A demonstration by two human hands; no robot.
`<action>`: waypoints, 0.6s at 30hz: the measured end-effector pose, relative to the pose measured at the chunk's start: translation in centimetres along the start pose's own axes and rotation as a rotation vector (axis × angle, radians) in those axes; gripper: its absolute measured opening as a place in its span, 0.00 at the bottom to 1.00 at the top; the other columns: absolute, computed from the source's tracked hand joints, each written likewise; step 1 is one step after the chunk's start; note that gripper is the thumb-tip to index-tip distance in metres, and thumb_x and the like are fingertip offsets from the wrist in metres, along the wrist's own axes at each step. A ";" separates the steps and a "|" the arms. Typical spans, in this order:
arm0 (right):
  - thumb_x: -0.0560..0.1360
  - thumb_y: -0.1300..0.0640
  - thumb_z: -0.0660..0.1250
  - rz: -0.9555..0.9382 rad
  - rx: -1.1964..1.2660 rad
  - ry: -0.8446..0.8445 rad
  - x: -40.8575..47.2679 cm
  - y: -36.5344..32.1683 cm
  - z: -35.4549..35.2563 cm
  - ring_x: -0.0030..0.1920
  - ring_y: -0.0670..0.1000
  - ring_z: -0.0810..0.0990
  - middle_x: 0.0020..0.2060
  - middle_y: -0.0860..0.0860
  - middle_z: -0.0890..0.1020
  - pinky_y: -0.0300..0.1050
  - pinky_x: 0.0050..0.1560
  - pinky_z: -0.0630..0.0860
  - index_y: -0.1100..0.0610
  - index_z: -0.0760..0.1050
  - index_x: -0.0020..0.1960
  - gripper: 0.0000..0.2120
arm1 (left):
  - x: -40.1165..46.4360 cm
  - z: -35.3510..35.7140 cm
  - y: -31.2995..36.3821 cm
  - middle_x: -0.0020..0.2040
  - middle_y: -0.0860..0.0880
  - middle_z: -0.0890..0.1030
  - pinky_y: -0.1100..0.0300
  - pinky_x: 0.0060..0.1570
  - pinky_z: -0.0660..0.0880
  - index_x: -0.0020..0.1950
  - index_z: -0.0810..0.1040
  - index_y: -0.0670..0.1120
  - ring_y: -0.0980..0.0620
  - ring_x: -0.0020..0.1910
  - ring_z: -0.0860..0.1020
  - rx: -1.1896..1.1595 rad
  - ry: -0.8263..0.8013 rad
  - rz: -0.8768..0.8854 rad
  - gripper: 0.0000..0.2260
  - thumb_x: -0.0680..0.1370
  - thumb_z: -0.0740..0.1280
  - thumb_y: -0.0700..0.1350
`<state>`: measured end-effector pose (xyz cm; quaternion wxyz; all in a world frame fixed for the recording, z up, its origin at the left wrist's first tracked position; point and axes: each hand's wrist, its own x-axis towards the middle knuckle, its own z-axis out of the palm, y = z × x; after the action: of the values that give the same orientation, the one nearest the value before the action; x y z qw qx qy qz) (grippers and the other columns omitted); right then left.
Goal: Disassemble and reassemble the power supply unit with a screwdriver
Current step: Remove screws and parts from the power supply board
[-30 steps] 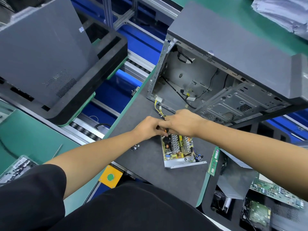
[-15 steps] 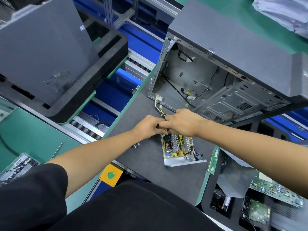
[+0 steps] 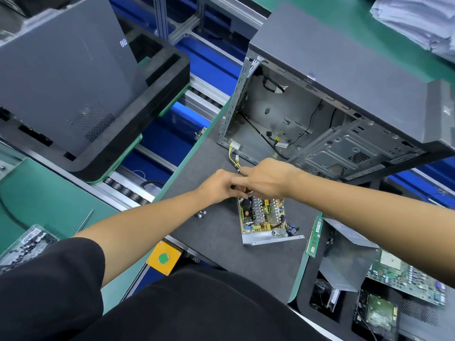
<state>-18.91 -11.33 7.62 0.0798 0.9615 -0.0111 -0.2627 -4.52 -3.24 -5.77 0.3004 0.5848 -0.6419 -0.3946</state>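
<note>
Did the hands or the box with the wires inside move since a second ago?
Hardly at all. Both hands, left hand and right hand, stay pressed together over the far end of the open power supply. It lies in the same spot, and the little screws beside it stayed too.

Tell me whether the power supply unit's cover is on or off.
Off. The power supply unit lies on the grey mat with its circuit board, heat sinks and wiring exposed from above.
</note>
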 end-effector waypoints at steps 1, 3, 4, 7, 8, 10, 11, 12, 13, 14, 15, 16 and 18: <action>0.81 0.46 0.58 -0.049 0.027 -0.026 -0.1 0.3 -0.1 0.32 0.57 0.69 0.51 0.51 0.76 0.46 0.30 0.60 0.50 0.64 0.62 0.12 | 0.0 0.0 0.1 0.35 0.52 0.83 0.58 0.38 0.72 0.45 0.85 0.46 0.58 0.34 0.76 0.001 0.003 0.009 0.11 0.70 0.80 0.50; 0.81 0.50 0.59 0.060 0.207 -0.034 -0.1 -0.1 -0.2 0.38 0.57 0.75 0.47 0.50 0.77 0.47 0.34 0.64 0.48 0.66 0.59 0.08 | 0.0 0.0 0.0 0.32 0.56 0.81 0.66 0.37 0.70 0.45 0.84 0.46 0.62 0.34 0.77 0.015 0.008 0.002 0.11 0.70 0.81 0.51; 0.80 0.51 0.59 0.204 0.334 -0.009 0.1 -0.7 -0.1 0.42 0.59 0.78 0.43 0.51 0.77 0.47 0.35 0.65 0.49 0.66 0.57 0.07 | 0.0 0.0 0.0 0.30 0.60 0.80 0.72 0.36 0.68 0.44 0.83 0.47 0.67 0.34 0.76 0.031 0.009 -0.013 0.11 0.70 0.81 0.51; 0.78 0.53 0.59 0.619 0.606 -0.022 1.0 -2.7 0.8 0.46 0.64 0.79 0.43 0.58 0.78 0.51 0.39 0.67 0.52 0.60 0.51 0.08 | -0.1 -0.1 -0.3 0.31 0.70 0.77 0.76 0.35 0.65 0.37 0.75 0.55 0.74 0.33 0.74 0.038 0.013 -0.005 0.13 0.71 0.80 0.50; 0.78 0.52 0.60 0.645 0.629 -0.031 1.1 -2.9 0.8 0.45 0.64 0.78 0.44 0.58 0.78 0.52 0.39 0.68 0.53 0.59 0.51 0.10 | -0.1 -0.1 -0.1 0.32 0.71 0.77 0.76 0.35 0.65 0.36 0.73 0.57 0.74 0.33 0.74 0.035 0.017 -0.001 0.16 0.71 0.80 0.49; 0.77 0.48 0.61 0.540 0.557 -0.025 0.7 -2.4 0.3 0.43 0.62 0.79 0.40 0.52 0.77 0.51 0.38 0.69 0.53 0.59 0.55 0.14 | -0.1 -0.2 -0.1 0.30 0.68 0.77 0.74 0.35 0.65 0.35 0.72 0.59 0.73 0.33 0.74 0.037 0.009 -0.012 0.17 0.71 0.80 0.48; 0.76 0.47 0.62 0.426 0.457 -0.017 0.4 -1.7 0.1 0.43 0.61 0.80 0.40 0.50 0.77 0.50 0.36 0.69 0.53 0.60 0.58 0.17 | 0.0 -0.2 0.0 0.29 0.66 0.76 0.72 0.35 0.65 0.36 0.74 0.58 0.72 0.33 0.75 0.042 0.000 -0.025 0.15 0.71 0.80 0.48; 0.77 0.47 0.62 0.286 0.320 -0.012 0.2 -0.9 0.1 0.42 0.61 0.81 0.41 0.49 0.78 0.49 0.34 0.69 0.53 0.60 0.60 0.18 | -0.1 -0.3 0.0 0.29 0.64 0.77 0.69 0.35 0.67 0.38 0.77 0.56 0.70 0.33 0.76 0.041 -0.008 -0.035 0.12 0.71 0.80 0.49; 0.78 0.48 0.61 0.139 0.163 -0.014 0.0 -0.2 -0.1 0.39 0.61 0.81 0.44 0.49 0.79 0.48 0.32 0.67 0.52 0.60 0.62 0.17 | -0.1 -0.3 0.1 0.31 0.61 0.80 0.65 0.36 0.70 0.41 0.81 0.53 0.66 0.34 0.77 0.031 -0.014 -0.032 0.09 0.71 0.80 0.50; 0.80 0.50 0.60 0.008 0.027 -0.019 0.0 0.4 -0.2 0.35 0.60 0.79 0.45 0.49 0.78 0.48 0.29 0.66 0.50 0.61 0.63 0.15 | -0.1 -0.2 0.1 0.34 0.57 0.82 0.59 0.39 0.74 0.45 0.84 0.49 0.60 0.35 0.79 0.017 -0.014 -0.017 0.09 0.71 0.80 0.51; 0.81 0.53 0.59 -0.087 -0.060 -0.025 -0.1 0.9 -0.3 0.32 0.60 0.76 0.45 0.50 0.79 0.49 0.28 0.68 0.49 0.61 0.63 0.13 | -0.1 -0.2 0.2 0.36 0.52 0.84 0.53 0.42 0.76 0.48 0.85 0.45 0.54 0.37 0.80 0.019 -0.012 0.000 0.12 0.72 0.80 0.51; 0.81 0.55 0.58 -0.145 -0.098 -0.030 0.0 1.3 -0.3 0.31 0.59 0.75 0.45 0.51 0.79 0.50 0.29 0.72 0.49 0.61 0.62 0.10 | -0.1 -0.2 0.3 0.38 0.49 0.84 0.50 0.43 0.76 0.51 0.85 0.43 0.49 0.38 0.80 0.037 -0.015 0.004 0.14 0.72 0.79 0.51; 0.83 0.53 0.57 -0.188 -0.093 -0.032 0.0 1.5 0.0 0.33 0.59 0.77 0.45 0.52 0.79 0.52 0.33 0.77 0.49 0.63 0.60 0.07 | -0.1 -0.3 0.4 0.38 0.46 0.84 0.46 0.44 0.76 0.52 0.84 0.42 0.46 0.39 0.80 0.070 -0.025 -0.007 0.16 0.73 0.79 0.53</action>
<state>-18.84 -12.85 7.85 0.0989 0.9492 0.0900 -0.2847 -4.46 -3.17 -5.25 0.2702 0.5921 -0.6571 -0.3803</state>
